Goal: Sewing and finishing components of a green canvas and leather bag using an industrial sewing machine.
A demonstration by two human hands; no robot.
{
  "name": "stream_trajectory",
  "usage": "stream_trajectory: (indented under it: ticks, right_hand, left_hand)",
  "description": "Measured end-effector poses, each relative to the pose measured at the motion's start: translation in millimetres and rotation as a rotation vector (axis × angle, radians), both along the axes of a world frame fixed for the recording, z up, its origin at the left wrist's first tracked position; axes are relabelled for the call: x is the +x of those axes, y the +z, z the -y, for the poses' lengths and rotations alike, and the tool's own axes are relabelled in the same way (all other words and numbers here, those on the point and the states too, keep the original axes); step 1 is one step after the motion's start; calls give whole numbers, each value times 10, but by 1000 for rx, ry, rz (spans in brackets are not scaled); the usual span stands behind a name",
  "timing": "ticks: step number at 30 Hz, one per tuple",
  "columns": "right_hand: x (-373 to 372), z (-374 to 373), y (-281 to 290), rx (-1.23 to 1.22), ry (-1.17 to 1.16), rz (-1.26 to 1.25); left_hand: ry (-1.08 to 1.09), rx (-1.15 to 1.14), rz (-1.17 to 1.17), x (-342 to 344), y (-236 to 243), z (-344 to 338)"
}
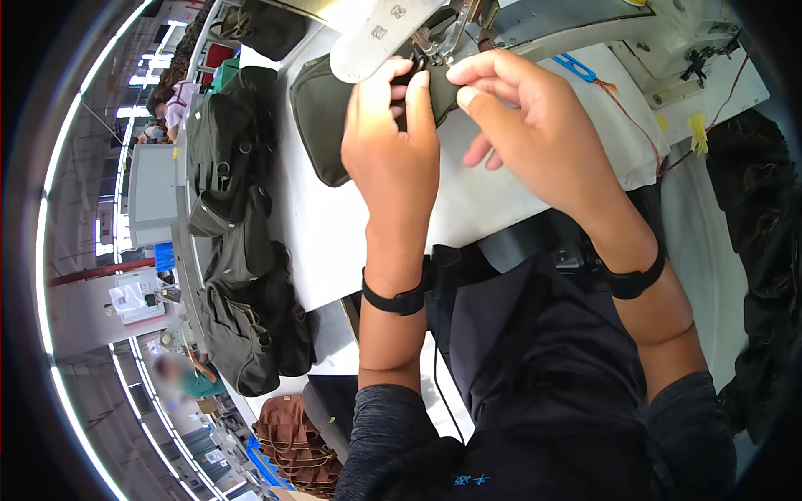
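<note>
Green fabric piece (320, 125) laid at 11 o'clock on desk (326, 242); left hand (391, 138) narrowed over it, right hand (543, 125) half-curled; grips can't be told.

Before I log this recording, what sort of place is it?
Probably a bag-sewing workshop: a sewing machine on the white worktable, dark olive bags heaped to the left, and long ceiling lights beyond.

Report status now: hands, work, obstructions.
Left hand and right hand at green pouch, grips unclear. Pouch partly beneath sewing machine. Machine parts close to fingertips; blue snips off right.
</note>
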State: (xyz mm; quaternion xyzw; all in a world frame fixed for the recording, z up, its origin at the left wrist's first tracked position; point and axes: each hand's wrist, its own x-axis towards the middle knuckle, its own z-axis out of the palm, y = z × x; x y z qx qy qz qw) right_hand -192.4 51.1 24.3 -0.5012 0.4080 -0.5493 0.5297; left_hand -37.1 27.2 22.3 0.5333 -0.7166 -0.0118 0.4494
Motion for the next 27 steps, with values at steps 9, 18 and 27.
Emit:
stream_trajectory:
  ticks: [9,18,27]
  right_hand:
    - [-31,49,-165,-420,-193,-634]
    - [-104,165,23,-119,-17,-391]
    - [-484,-153,-351,-350,-309,-183]
  left_hand:
    - [-54,-224,507,472,-140,-276]
    - [-54,-472,541,178,-253,-149]
    - [-227,-544,381,334,-181,104]
